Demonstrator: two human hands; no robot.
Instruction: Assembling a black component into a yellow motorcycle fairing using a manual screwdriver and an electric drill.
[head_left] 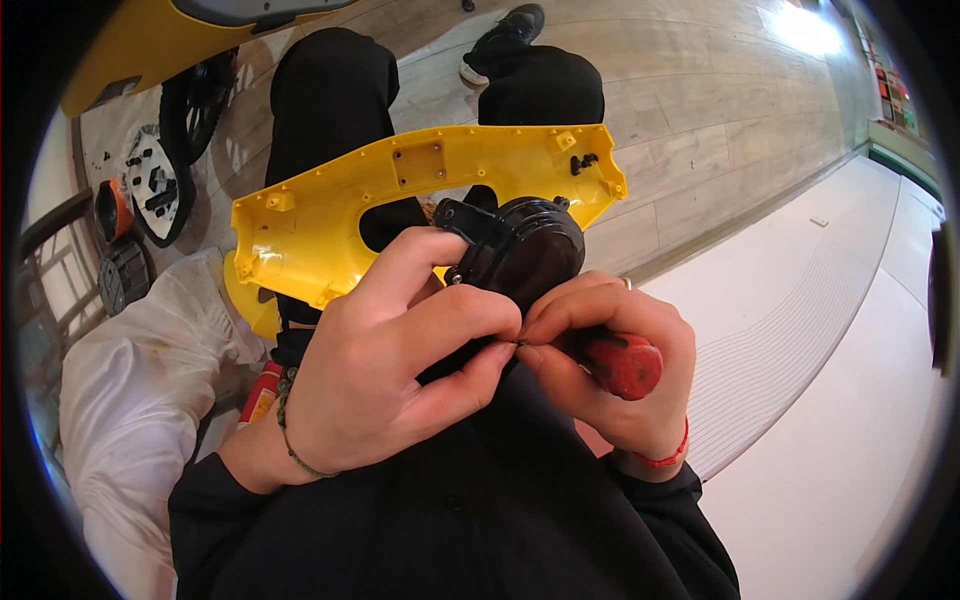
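A glossy black round unit with a side bracket [528, 250], like a lamp housing, is in front of me above my lap. My left hand [400, 360] is closed at its near left side, with a finger behind the bracket. My right hand [620, 350] curls around a red-handled tool [625, 366], probably a screwdriver; its shaft is hidden. The thumbs and forefingers of both hands meet at the unit's lower edge, pinching something tiny and dark that I cannot make out. Across my knees lies a curved yellow plastic shell [310, 215], inner side up, with an oval opening.
Small black fasteners [583, 163] sit in the shell's right end. At the left are a wheel [195, 110], a white tray of dark small parts [155, 190] and white cloth [140, 400]. A yellow body panel [150, 50] stands far left. A white ribbed board [790, 330] is at the right.
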